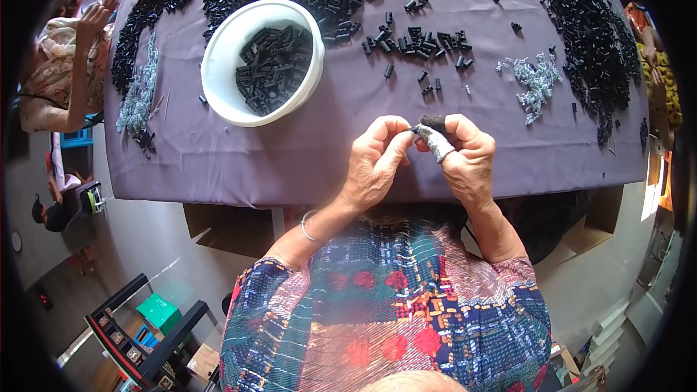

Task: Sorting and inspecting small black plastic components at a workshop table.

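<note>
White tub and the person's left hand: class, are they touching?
Apart: the head view shows purple cloth between the white tub and left hand.

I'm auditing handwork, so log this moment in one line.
left hand: pinching small dark part; right hand: two covered digits at part; white bucket: holds black pieces; clear pieces: heaps both sides

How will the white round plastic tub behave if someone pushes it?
The tub looks broad, so probably slides before tipping. Its loose small black plastic pieces may shift; with no lid on, tilting could spill some.
</note>
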`<state>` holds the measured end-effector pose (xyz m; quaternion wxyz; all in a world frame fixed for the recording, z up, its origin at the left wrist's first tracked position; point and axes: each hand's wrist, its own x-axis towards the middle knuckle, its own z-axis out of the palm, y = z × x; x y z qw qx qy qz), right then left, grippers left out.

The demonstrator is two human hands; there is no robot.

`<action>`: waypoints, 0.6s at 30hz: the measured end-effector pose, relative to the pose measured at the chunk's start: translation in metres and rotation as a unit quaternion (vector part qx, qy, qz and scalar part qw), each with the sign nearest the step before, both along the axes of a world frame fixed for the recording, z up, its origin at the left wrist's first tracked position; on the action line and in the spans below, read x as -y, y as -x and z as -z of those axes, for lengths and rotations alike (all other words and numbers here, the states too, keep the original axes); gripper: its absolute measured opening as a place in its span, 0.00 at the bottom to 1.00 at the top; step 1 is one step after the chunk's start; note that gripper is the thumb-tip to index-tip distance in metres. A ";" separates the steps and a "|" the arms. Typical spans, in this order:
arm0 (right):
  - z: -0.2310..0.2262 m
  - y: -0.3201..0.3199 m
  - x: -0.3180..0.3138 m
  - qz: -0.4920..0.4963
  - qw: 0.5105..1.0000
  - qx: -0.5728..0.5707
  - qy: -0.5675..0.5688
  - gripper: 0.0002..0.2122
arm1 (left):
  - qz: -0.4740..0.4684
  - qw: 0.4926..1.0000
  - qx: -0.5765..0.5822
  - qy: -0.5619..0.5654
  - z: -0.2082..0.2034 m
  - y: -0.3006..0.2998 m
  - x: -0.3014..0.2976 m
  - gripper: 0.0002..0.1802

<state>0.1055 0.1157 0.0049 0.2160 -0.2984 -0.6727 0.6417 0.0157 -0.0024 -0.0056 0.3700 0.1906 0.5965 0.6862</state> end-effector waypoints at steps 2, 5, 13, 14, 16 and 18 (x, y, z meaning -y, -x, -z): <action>0.002 0.000 0.000 0.000 1.000 -0.001 0.001 0.04 | -0.001 1.000 0.002 0.002 0.001 0.000 0.001 0.07; 0.002 0.001 -0.001 -0.010 1.000 -0.003 0.003 0.04 | 0.003 1.000 -0.007 0.008 0.001 0.000 0.003 0.07; 0.003 0.001 -0.005 -0.037 0.999 0.000 -0.031 0.04 | -0.003 1.000 -0.013 -0.003 0.002 -0.001 0.002 0.09; 0.003 0.001 -0.005 -0.037 0.999 0.000 -0.031 0.04 | -0.001 1.000 -0.016 -0.002 0.001 -0.002 0.002 0.09; 0.004 0.003 -0.004 -0.035 0.999 0.001 -0.041 0.03 | -0.008 1.000 -0.010 -0.010 0.002 -0.002 0.000 0.09; 0.005 0.002 0.003 -0.004 1.000 0.006 -0.028 0.05 | -0.017 1.000 -0.005 -0.019 0.002 -0.002 -0.002 0.08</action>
